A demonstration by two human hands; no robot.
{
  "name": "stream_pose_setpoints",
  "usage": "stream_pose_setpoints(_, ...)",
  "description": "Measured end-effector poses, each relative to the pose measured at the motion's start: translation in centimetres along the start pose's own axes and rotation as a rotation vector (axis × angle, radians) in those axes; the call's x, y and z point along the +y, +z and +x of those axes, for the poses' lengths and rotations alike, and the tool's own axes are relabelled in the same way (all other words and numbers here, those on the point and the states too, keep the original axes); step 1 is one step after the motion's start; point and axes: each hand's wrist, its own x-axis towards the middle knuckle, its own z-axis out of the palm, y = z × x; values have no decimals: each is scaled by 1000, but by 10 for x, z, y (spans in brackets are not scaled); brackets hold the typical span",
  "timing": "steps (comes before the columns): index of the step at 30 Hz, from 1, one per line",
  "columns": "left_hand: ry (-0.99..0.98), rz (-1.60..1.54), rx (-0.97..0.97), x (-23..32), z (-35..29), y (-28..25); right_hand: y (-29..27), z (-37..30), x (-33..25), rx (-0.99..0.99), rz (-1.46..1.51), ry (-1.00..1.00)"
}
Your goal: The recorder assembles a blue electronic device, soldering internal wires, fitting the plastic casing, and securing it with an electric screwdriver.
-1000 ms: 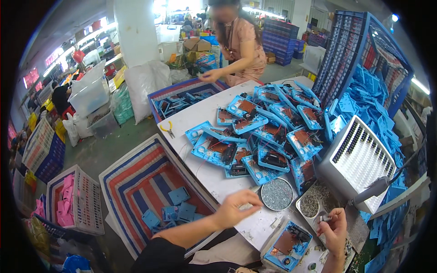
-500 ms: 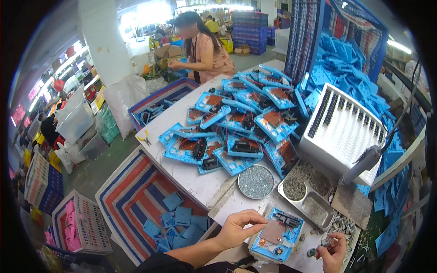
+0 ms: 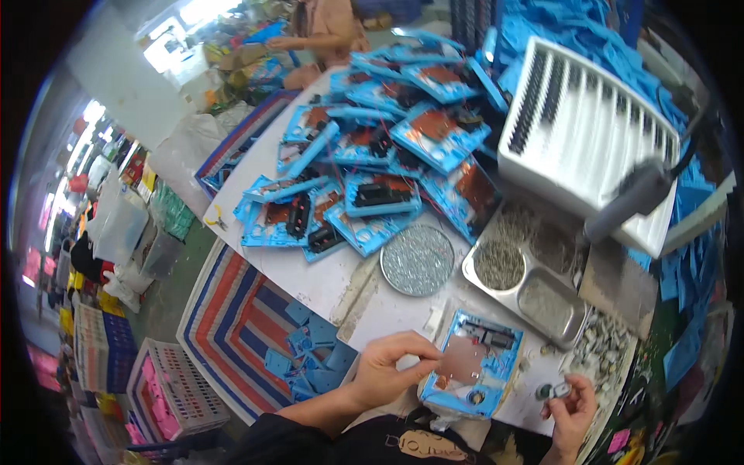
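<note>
Pointing lengthwise away, rightward: blue casing (image 3: 487,373)

Factory assembly workshop: heaped light-blue rectangular plastic casings (image 3: 446,157), upper centre of frame; perforated white plastic crate (image 3: 188,380), lower left; bright white strip lights (image 3: 94,112), upper left.

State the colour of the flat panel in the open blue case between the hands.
The flat panel is brown, seen best in the head view.

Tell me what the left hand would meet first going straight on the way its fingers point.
Probably the brown panel in the open blue casing: the left hand points right, its fingertips at the casing's left side. Depth there is unclear.
</note>
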Motion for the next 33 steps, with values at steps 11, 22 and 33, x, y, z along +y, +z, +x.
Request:
stream_pose_setpoints(11, 84, -23, 96, -27, -17, -2, 7, -4, 6, -91, 22, 35)
stream_pose_setpoints(22, 43, 154, -166, -26, -8, 52, 27, 0, 22, -161, 106, 81)
stream_pose_setpoints(33, -115, 103, -304, -25, -8, 75, 60, 4, 7, -444, 266, 183)
